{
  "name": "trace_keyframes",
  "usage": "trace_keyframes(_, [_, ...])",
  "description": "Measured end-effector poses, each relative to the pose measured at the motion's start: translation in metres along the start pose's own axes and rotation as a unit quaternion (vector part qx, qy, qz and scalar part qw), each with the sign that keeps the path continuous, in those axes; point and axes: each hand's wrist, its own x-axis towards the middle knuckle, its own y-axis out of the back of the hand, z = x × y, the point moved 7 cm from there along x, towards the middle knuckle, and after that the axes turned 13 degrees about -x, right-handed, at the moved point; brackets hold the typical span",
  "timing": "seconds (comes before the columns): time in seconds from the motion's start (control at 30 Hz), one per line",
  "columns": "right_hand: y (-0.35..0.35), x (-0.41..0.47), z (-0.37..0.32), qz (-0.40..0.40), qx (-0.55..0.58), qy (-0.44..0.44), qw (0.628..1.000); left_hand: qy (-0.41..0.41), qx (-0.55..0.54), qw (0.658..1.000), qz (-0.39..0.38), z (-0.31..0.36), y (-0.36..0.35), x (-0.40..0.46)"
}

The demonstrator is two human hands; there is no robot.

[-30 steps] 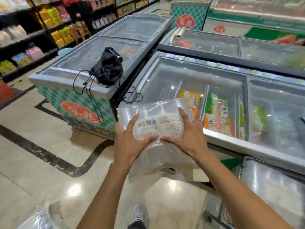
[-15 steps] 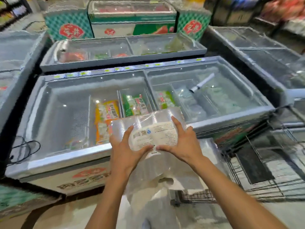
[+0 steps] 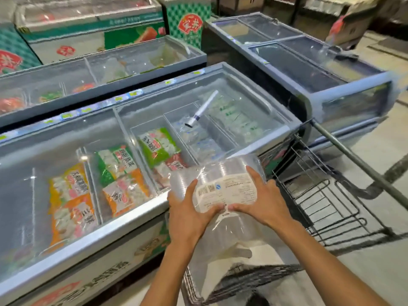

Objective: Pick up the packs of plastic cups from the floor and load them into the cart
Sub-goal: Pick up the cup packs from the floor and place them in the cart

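Observation:
I hold a clear pack of plastic cups [image 3: 223, 186] with a white printed label in front of me, at the near edge of a freezer. My left hand [image 3: 187, 210] grips its left side, thumb on the label. My right hand [image 3: 262, 199] grips its right side, fingers spread over the top. Loose clear wrapping hangs below the pack. The wire cart [image 3: 326, 195] stands just right of my hands, its grey handle [image 3: 362, 164] running to the lower right. Another clear pack [image 3: 220, 261] lies in the cart's near end, below my hands.
A glass-topped chest freezer [image 3: 132, 219] with bagged frozen food sits directly ahead and left. A white-handled tool [image 3: 202, 110] lies on its lid. More freezers [image 3: 309, 62] stand behind and to the right. Tiled floor [image 3: 375, 272] shows at the lower right.
My view has swung right from the left freezers toward the cart. The pack stays held in both hands and now sits closer to the cart's basket.

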Motion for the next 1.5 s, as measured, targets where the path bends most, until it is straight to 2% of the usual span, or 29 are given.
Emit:
trace_keyframes(0.23, [0.002, 0.089, 0.151, -0.063, 0.022, -0.027, 0.997, 0.024, 0.027, 0.999, -0.028, 0.043, -0.154, 0.048])
trace_keyframes(0.5, [-0.060, 0.154, 0.232, -0.150, 0.091, -0.057, 0.983, 0.007, -0.027, 1.000, 0.005, 0.046, -0.229, 0.070])
trace_keyframes(0.57, [-0.072, 0.163, 0.240, -0.159, 0.102, -0.065, 0.980, 0.034, -0.050, 0.997, 0.037, 0.036, -0.236, 0.073])
trace_keyframes(0.67, [-0.084, 0.170, 0.244, -0.162, 0.123, -0.062, 0.977, 0.178, -0.153, 0.966, 0.107, -0.004, -0.244, 0.082])
trace_keyframes(0.73, [-0.098, 0.175, 0.249, -0.177, 0.144, -0.066, 0.971, 0.205, -0.179, 0.957, 0.104, -0.026, -0.255, 0.090])
trace_keyframes(0.87, [-0.131, 0.183, 0.263, -0.204, 0.175, -0.099, 0.958, 0.196, -0.210, 0.951, 0.109, -0.037, -0.275, 0.093])
trace_keyframes(1.1, [-0.150, 0.189, 0.262, -0.210, 0.198, -0.115, 0.950, 0.191, -0.248, 0.950, -0.006, -0.052, -0.309, 0.094])
trace_keyframes(1.27, [-0.153, 0.185, 0.232, -0.246, 0.338, -0.086, 0.904, 0.184, -0.201, 0.961, -0.053, -0.050, -0.344, 0.101])
trace_keyframes(1.33, [-0.146, 0.189, 0.225, -0.243, 0.325, -0.051, 0.912, 0.175, -0.172, 0.968, -0.059, -0.058, -0.353, 0.104])
trace_keyframes(1.5, [-0.142, 0.210, 0.238, -0.222, 0.236, -0.034, 0.946, 0.144, -0.115, 0.982, -0.045, -0.074, -0.372, 0.121])
